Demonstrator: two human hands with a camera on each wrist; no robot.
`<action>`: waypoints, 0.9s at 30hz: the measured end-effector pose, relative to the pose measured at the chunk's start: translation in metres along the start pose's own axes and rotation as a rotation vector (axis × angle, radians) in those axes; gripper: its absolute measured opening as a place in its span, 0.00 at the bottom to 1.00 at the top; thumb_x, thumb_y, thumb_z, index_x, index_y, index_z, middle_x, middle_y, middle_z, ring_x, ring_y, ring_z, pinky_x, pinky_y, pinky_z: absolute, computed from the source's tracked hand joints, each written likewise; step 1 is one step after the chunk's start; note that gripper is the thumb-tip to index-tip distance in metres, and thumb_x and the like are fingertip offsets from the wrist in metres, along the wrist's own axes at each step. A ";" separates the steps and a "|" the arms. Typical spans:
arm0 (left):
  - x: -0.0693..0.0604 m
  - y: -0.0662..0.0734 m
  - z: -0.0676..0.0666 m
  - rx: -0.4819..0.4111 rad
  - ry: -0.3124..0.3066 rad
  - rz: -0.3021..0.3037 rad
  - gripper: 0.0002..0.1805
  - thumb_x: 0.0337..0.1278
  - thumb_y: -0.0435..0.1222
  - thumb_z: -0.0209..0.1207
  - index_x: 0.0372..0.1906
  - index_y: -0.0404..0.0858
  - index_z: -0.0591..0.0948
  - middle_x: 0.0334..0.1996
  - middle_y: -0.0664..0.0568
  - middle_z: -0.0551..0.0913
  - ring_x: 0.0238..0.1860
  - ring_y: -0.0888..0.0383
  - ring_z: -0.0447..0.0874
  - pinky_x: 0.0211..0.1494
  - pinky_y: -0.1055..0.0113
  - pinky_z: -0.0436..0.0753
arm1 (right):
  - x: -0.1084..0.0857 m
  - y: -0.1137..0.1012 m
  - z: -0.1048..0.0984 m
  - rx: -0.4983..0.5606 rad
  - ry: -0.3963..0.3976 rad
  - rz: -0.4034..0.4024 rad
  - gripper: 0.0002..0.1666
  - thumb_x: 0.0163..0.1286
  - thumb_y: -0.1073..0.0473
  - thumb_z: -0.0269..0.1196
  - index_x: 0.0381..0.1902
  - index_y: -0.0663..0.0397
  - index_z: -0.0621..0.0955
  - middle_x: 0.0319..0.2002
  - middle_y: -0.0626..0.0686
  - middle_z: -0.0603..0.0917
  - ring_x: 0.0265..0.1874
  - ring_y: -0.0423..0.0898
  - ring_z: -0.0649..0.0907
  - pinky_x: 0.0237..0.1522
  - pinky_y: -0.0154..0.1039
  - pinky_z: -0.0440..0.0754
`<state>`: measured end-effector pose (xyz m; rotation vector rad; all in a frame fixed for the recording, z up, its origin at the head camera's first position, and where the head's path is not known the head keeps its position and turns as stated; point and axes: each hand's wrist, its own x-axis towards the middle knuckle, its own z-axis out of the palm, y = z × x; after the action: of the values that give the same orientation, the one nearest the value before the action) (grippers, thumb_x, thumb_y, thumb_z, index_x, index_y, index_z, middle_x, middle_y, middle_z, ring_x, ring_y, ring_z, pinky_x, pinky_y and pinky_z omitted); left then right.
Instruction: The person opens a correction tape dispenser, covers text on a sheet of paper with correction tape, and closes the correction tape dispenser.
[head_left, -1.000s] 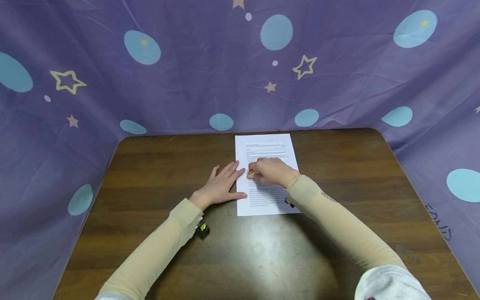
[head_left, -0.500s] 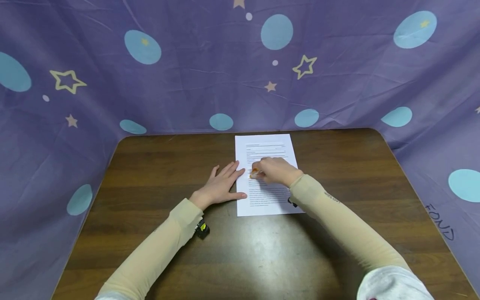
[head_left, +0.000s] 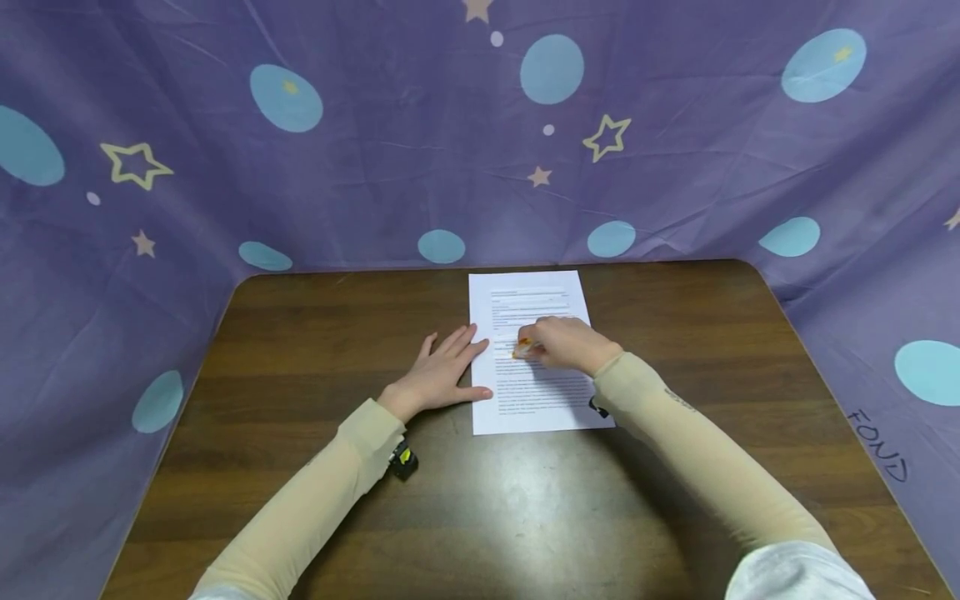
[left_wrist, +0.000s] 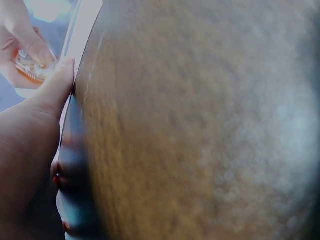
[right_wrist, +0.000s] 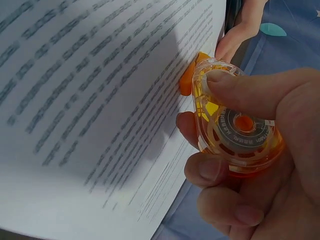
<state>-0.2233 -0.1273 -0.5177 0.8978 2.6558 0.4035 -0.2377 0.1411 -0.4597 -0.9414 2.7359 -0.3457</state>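
Observation:
A printed sheet of paper (head_left: 543, 400) lies on the table, lines of text running across it. My right hand (head_left: 570, 342) grips a clear and orange correction tape dispenser (right_wrist: 237, 125), thumb on one side and fingers curled round the other. Its orange tip (right_wrist: 187, 80) meets the page among the text lines in the right wrist view. My left hand (head_left: 437, 372) lies flat with fingers spread, its fingertips and thumb on the sheet's left margin. In the left wrist view the left thumb (left_wrist: 55, 90) shows near the dispenser.
The brown wooden table (head_left: 337, 333) extends on both sides of the sheet. A purple curtain (head_left: 375, 150) with stars and blue spots hangs behind and along both sides. Each wrist bears a small black camera (head_left: 404, 460).
The right hand has slid a little to the right across the sheet with the correction tape dispenser. The left hand has kept its place on the margin.

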 end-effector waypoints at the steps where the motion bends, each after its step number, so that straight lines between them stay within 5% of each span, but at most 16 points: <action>1: 0.000 0.000 0.001 0.002 -0.001 -0.002 0.53 0.65 0.69 0.57 0.85 0.46 0.55 0.86 0.48 0.41 0.85 0.50 0.37 0.80 0.36 0.37 | -0.001 0.001 0.000 0.005 0.003 0.000 0.08 0.70 0.65 0.68 0.44 0.49 0.87 0.35 0.48 0.86 0.33 0.44 0.81 0.40 0.47 0.84; 27: 0.001 0.005 -0.004 -0.002 -0.019 -0.020 0.53 0.65 0.68 0.57 0.85 0.46 0.54 0.86 0.48 0.40 0.85 0.51 0.36 0.80 0.37 0.36 | -0.035 0.042 -0.005 0.025 0.016 0.062 0.08 0.71 0.63 0.68 0.46 0.46 0.88 0.36 0.48 0.86 0.32 0.45 0.79 0.32 0.48 0.81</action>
<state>-0.2230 -0.1239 -0.5123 0.8691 2.6446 0.3906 -0.2364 0.1960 -0.4622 -0.8489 2.7620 -0.3765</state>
